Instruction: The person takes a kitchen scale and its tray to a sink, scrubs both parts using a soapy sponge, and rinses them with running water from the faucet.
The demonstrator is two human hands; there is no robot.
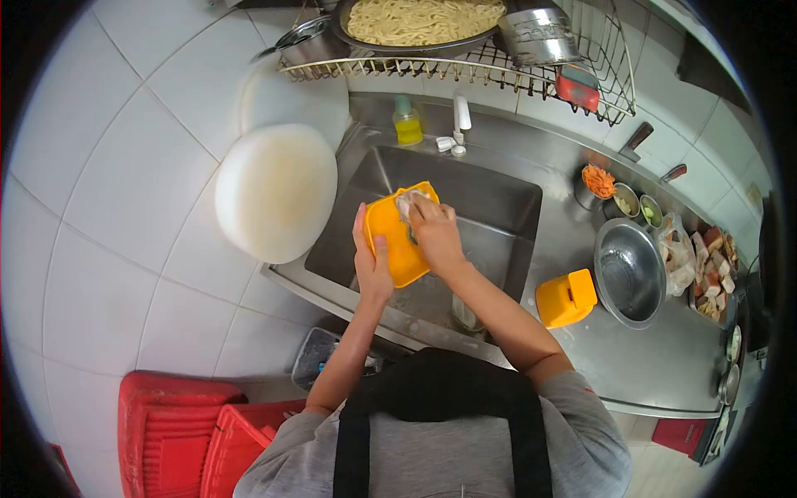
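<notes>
My left hand (373,264) grips the left edge of a yellow plastic tray (388,228), thumb lying across its surface. The tray is tilted above the metal sink (506,241). Pressed to the tray's upper right part is a whitish, crumpled cloth or scouring pad (406,204), and the fingers of my right hand (437,236) are closed on it. A small dark green patch shows beside those fingers; I cannot make out what it is. Another yellow plastic container (563,300) rests on the counter to the right of the sink.
Behind the sink stand a soap bottle (408,124) and a white faucet (461,116). Large round white boards (278,195) lean at left. Rightward are a steel bowl (631,274), shredded carrot (598,180) and meat pieces (711,274). Noodles (423,21) sit on the wire rack overhead.
</notes>
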